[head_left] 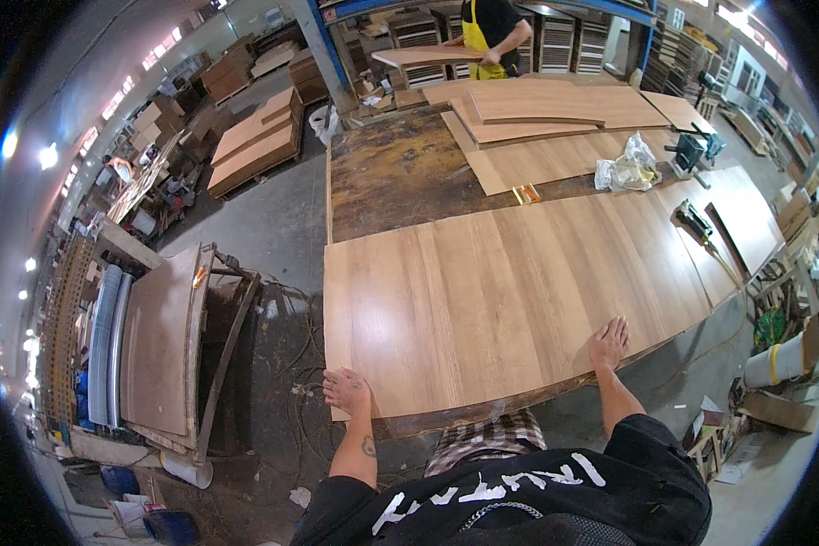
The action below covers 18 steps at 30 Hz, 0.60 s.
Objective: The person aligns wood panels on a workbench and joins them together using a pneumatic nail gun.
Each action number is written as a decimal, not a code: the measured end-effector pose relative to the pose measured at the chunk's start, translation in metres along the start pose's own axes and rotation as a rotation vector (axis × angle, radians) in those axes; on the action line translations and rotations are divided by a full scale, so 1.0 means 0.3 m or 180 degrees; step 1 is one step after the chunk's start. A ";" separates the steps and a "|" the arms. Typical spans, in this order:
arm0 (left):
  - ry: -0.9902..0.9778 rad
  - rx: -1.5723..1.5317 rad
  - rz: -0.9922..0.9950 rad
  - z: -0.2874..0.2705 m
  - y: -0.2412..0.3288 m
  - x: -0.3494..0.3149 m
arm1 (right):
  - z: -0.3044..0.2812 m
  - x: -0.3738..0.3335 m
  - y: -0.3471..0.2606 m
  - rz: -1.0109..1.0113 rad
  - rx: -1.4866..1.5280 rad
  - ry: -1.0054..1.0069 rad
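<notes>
A large wood-grain panel point(482, 300) lies flat across the near side of the workbench. At its near left corner, my left hand point(348, 391) rests back-up, with the fingers bent over the left edge; their tips are hidden. My right hand point(610, 344) is open and flat on the panel close to its near edge, fingers pointing away from me. To the right, a dark hand tool point(692, 220) lies on the panels, beside a narrow dark gap. Nothing is lifted by either hand.
Further wood panels point(537, 105) are stacked at the bench's far side, near crumpled clear plastic point(630, 168) and a small orange-and-white item point(525, 194). A co-worker point(491, 41) in a yellow apron handles a board beyond. Boards on a cart point(159, 341) stand left; cables trail on the floor.
</notes>
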State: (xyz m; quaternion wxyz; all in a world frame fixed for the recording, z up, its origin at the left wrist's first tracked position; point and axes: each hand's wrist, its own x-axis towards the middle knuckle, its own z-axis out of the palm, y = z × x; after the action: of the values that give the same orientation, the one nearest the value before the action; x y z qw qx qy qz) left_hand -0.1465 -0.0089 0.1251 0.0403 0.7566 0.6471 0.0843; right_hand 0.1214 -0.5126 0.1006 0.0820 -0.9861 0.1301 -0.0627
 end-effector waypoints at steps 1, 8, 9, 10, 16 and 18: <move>0.0007 -0.0002 -0.0003 -0.002 -0.002 0.002 | -0.004 -0.002 -0.005 -0.0003 0.0007 0.0001; 0.0051 0.0026 -0.0005 0.003 -0.007 0.004 | -0.045 -0.014 -0.020 -0.0016 0.0061 -0.0091; 0.0048 0.0018 0.0007 0.003 -0.008 0.004 | -0.050 -0.016 -0.024 -0.0009 0.0080 -0.0151; 0.0051 0.0017 0.0002 0.010 -0.013 0.005 | -0.050 -0.015 -0.025 -0.0014 0.0082 -0.0150; 0.0122 -0.0010 0.0054 0.012 -0.015 0.001 | -0.029 -0.008 -0.007 -0.0036 0.0049 -0.0138; 0.0102 -0.0089 0.0099 -0.003 -0.011 -0.001 | -0.030 -0.009 -0.012 -0.0008 0.0012 -0.0151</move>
State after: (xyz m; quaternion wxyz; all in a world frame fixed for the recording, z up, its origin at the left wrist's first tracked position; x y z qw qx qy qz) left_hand -0.1500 -0.0088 0.1255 0.0392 0.7645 0.6346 0.1060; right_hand 0.1183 -0.5099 0.1098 0.0869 -0.9873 0.1268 -0.0397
